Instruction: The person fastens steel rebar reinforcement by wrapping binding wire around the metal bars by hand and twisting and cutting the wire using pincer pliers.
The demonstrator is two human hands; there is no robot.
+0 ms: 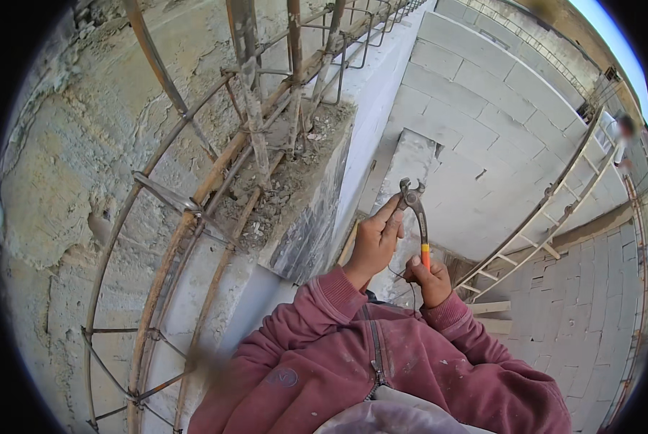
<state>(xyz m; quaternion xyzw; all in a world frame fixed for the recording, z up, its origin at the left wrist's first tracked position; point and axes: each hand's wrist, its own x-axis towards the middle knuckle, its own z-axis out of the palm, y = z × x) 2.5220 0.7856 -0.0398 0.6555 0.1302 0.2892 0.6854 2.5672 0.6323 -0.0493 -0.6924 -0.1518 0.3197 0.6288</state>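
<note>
In front of my chest are steel pincers (pixel 420 213) with rounded jaws at the top and an orange and yellow grip. My left hand (pixel 376 242) is closed around the pincers just below the jaws, its index finger stretched up along them. The lower end of the orange grip runs into my right hand (pixel 429 281), whose fingers are curled closed. A thin dark wire (pixel 413 296) hangs in a loop at my right hand; where it starts is hidden by the fingers.
At left, rusty rebar (pixel 166 289) with tied stirrups curves upward past a rough concrete wall (pixel 70 188). More bars rise from a rubble-topped concrete ledge (pixel 306 173). A wooden ladder (pixel 548 210) leans at right, with a person (pixel 617 137) near its top. Block walls (pixel 476 108) stand beyond.
</note>
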